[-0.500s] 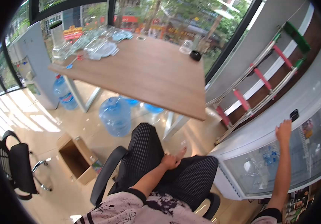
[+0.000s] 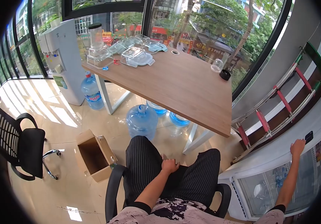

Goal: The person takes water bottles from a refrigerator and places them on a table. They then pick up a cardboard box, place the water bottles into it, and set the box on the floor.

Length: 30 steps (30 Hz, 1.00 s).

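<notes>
— White chest freezer with a curved glass lid [image 2: 265,161]: where is it in the head view?
— At the seated person's right, low beside the chair. The right hand [image 2: 298,146] lies on its top frame with fingers spread, clamping nothing, just beside a small black handle [image 2: 309,136].
— And the other hand?
— The left hand [image 2: 170,165] rests loosely curled on the striped trouser thigh, holding nothing. The two hands are well apart.
— Is the lid open?
— It looks shut, and nothing has been lifted out.
— Contents?
— Blue-and-white packets show dimly through the glass; what they are cannot be told. The open brown cardboard box [image 2: 93,155] on the floor looks empty.
</notes>
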### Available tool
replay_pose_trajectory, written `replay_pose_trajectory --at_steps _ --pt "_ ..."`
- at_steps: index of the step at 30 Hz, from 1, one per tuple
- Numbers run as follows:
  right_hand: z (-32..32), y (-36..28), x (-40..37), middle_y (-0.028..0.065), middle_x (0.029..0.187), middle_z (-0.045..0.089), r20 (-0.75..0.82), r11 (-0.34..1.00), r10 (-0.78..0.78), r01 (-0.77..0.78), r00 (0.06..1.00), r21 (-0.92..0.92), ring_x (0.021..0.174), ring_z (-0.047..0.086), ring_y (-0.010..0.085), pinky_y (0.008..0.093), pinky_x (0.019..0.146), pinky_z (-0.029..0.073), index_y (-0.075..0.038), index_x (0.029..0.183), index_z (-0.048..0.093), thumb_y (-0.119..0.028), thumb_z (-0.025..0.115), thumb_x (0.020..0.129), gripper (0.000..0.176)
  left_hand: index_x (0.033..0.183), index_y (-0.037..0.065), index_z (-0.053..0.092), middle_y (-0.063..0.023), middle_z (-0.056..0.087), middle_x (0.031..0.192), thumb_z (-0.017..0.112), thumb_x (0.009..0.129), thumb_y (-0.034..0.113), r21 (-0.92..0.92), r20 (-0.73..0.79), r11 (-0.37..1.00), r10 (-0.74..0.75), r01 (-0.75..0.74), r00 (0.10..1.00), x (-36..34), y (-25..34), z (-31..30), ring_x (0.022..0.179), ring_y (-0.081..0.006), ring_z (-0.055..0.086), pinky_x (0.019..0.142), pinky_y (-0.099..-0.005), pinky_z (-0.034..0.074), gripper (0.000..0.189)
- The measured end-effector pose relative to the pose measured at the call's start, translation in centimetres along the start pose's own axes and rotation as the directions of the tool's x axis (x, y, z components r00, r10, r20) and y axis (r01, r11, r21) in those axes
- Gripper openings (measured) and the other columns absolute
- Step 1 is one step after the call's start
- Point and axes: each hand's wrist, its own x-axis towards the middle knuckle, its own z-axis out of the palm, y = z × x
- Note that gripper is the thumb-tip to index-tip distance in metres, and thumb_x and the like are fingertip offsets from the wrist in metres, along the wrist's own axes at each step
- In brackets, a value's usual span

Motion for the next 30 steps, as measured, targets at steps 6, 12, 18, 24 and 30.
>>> replay_pose_trajectory --at_steps 6,12,18,24,30 --pt "3.6 1.3 1.0 0.016 0.092 0.063 -0.108 0.999 0.008 -0.003 0.994 0.049 0.104 0.053 0.0328 0.0445 0.103 0.031 0.0 0.088 0.064 -0.028 0.07 0.075 0.032 0.081 0.002 0.071 -0.0201 0.068 0.077 0.053 0.083 0.045 -0.108 -0.016 0.986 -0.129 0.127 0.991 -0.6 -1.2 -0.8 0.075 -0.0342 0.067 0.082 -0.0404 0.05 0.046" --pt "7.8 2.9 1.9 0.0192 0.091 0.062 -0.181 0.999 -0.038 0.042 0.983 0.02 0.103 0.053 0.0349 0.0449 0.103 0.031 0.001 0.083 0.063 -0.021 0.064 0.077 0.023 0.078 0.003 0.071 -0.0187 0.068 0.076 0.055 0.082 0.044 -0.046 -0.031 0.993 -0.114 0.112 0.993 -0.3 -0.2 -1.2 0.074 -0.0323 0.068 0.075 -0.0397 0.053 0.045" --pt "9.0 4.2 1.2 0.0218 0.082 0.062 -0.323 0.991 -0.136 0.13 0.937 -0.041 0.094 0.057 0.0373 0.0475 0.099 0.035 0.0 0.073 0.061 -0.007 0.049 0.078 0.015 0.077 0.002 0.071 -0.018 0.068 0.075 0.058 0.079 0.045 0.013 -0.111 1.0 -0.027 0.029 0.993 0.2 1.7 -0.4 0.072 -0.0332 0.067 0.071 -0.0412 0.054 0.045" --pt "0.7 0.4 -0.5 0.0152 0.075 0.062 -0.089 0.989 -0.085 0.073 0.992 -0.126 0.083 0.058 0.0288 0.0431 0.085 0.04 -0.005 0.072 0.064 -0.008 0.051 0.077 0.014 0.082 0.008 0.072 -0.0175 0.068 0.079 0.06 0.077 0.041 -0.042 0.073 0.993 0.114 -0.111 0.991 0.9 4.0 0.6 0.073 -0.0338 0.067 0.07 -0.0424 0.053 0.035" --pt "-0.8 -2.0 -1.0 0.0084 0.071 0.065 -0.177 0.996 -0.054 0.04 0.983 -0.083 0.081 0.059 0.0219 0.0373 0.077 0.041 -0.013 0.067 0.069 -0.013 0.056 0.073 0.014 0.086 0.009 0.072 -0.0173 0.069 0.083 0.055 0.081 0.044 -0.025 0.265 0.968 0.246 -0.248 0.932 2.3 7.3 3.1 0.078 -0.0335 0.067 0.077 -0.0435 0.051 0.04"
